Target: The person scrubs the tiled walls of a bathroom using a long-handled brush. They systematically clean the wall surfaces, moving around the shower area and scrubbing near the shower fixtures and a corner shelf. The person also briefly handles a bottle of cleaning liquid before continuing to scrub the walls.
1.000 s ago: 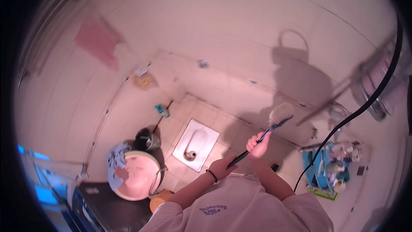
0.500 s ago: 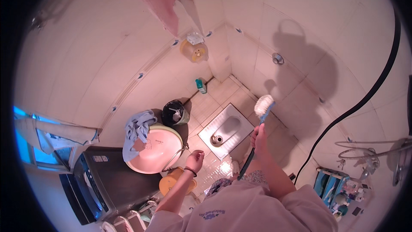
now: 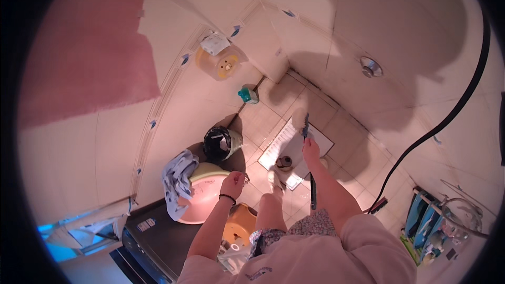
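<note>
Brush (image 3: 306, 125): long dark handle, pale bristles facing nine o'clock; the head shows over the far edge of the squat toilet (image 3: 326, 141), contact impossible to tell.
Right hand (image 3: 311, 150): fingers wrapped around the handle partway along, likely for reach and control.
Left hand (image 3: 233, 182): fingers bent inward, near the two o'clock rim of the pink basin (image 3: 202, 205); whether they pinch anything cannot be told; probably held out for balance.
Blue cloth (image 3: 181, 173): draped over the basin's ten o'clock side, perhaps parked there.
Bin (image 3: 214, 147): eleven o'clock from the left hand.
Brush position: within the right hand, head toward twelve o'clock, handle end toward six; two o'clock from the left hand.
</note>
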### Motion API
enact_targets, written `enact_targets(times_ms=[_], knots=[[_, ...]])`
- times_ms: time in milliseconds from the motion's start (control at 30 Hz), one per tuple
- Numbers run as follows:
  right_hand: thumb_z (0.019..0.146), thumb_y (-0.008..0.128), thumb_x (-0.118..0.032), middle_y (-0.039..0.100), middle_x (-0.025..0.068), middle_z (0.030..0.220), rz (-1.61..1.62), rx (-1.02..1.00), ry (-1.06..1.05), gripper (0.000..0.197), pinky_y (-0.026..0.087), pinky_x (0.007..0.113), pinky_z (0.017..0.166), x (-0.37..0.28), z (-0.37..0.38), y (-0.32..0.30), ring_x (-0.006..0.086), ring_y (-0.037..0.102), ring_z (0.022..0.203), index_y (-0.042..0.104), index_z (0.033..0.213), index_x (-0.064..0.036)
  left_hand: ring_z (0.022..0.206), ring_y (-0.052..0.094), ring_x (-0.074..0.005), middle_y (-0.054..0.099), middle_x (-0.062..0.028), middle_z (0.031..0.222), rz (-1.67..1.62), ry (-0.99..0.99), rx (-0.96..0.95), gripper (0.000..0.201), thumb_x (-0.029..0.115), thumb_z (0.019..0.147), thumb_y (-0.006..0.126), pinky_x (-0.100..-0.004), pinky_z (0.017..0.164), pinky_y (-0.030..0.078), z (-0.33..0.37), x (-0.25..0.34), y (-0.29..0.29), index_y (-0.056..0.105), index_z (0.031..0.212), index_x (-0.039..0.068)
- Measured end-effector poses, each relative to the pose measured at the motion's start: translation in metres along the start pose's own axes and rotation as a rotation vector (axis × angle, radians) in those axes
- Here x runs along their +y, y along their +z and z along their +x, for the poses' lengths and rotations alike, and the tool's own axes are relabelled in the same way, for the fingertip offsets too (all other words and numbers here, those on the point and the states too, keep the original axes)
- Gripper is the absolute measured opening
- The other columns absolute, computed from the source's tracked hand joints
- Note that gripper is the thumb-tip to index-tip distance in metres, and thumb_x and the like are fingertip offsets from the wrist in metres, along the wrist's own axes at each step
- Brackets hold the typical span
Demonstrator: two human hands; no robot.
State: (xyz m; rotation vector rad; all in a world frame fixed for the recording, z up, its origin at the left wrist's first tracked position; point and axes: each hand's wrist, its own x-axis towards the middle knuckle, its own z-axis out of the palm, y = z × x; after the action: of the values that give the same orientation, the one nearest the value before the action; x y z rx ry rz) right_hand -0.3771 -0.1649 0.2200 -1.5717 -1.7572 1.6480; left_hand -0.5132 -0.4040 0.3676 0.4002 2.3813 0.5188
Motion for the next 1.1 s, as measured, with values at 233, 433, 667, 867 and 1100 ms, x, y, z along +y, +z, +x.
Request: enact_targets(times_ms=[233,433,667,867,1100], knots=[[0.086,0.036,-0.031,0.056,0.0232,0.081,-0.136,-0.100,0.132,0.035,0.040,0.048,0.067,0.019,0.025,0.092,0.0410,0.052,0.079,0.053,0.084,-0.0008,0.062,0.059,-0.0205,0.060,-0.0099,0.066,0.048,0.054,-0.024,0.021,0.024,0.079,0.054,-0.0292,0.059,0.046,0.177,-0.060,0.007,0.058,0.085,0.004],[0.086,0.038,-0.031,0.056,0.0220,0.084,-0.103,-0.094,0.216,0.034,0.042,0.042,0.071,0.058,0.065,0.225,0.0382,0.053,0.084,0.055,0.089,-0.0019,0.070,0.059,-0.0245,0.061,-0.0122,0.071,0.229,0.114,0.059,0.023,0.027,0.074,0.058,-0.0326,0.062,0.046,0.386,-0.083,0.028,0.062,0.082,0.006],[0.085,0.038,-0.031,0.056,0.0217,0.080,0.002,-0.094,0.230,0.032,0.042,0.045,0.068,0.108,0.143,0.384,0.0395,0.053,0.081,0.056,0.088,-0.0050,0.040,0.048,-0.0142,0.054,-0.0060,0.057,-0.179,-0.128,0.143,0.030,0.027,0.068,0.069,-0.0267,0.037,0.038,0.547,-0.101,0.052,0.059,0.077,0.001],[0.085,0.037,-0.031,0.057,0.0194,0.084,0.073,-0.105,0.311,0.032,0.042,0.045,0.070,0.110,0.155,0.416,0.0374,0.052,0.083,0.056,0.090,-0.0066,0.038,0.044,-0.0126,0.050,-0.0047,0.054,-0.244,-0.156,-0.020,0.027,0.022,0.069,0.070,-0.0241,0.033,0.033,0.590,-0.120,0.074,0.054,0.075,0.001],[0.085,0.038,-0.033,0.058,0.0167,0.086,-0.002,-0.098,0.335,0.030,0.043,0.043,0.070,0.111,0.158,0.420,0.0354,0.053,0.082,0.055,0.100,-0.0137,0.044,0.048,-0.0122,0.052,-0.0048,0.059,-0.167,-0.080,-0.145,0.025,0.022,0.072,0.067,-0.0234,0.038,0.037,0.602,-0.123,0.076,0.052,0.073,0.003]])
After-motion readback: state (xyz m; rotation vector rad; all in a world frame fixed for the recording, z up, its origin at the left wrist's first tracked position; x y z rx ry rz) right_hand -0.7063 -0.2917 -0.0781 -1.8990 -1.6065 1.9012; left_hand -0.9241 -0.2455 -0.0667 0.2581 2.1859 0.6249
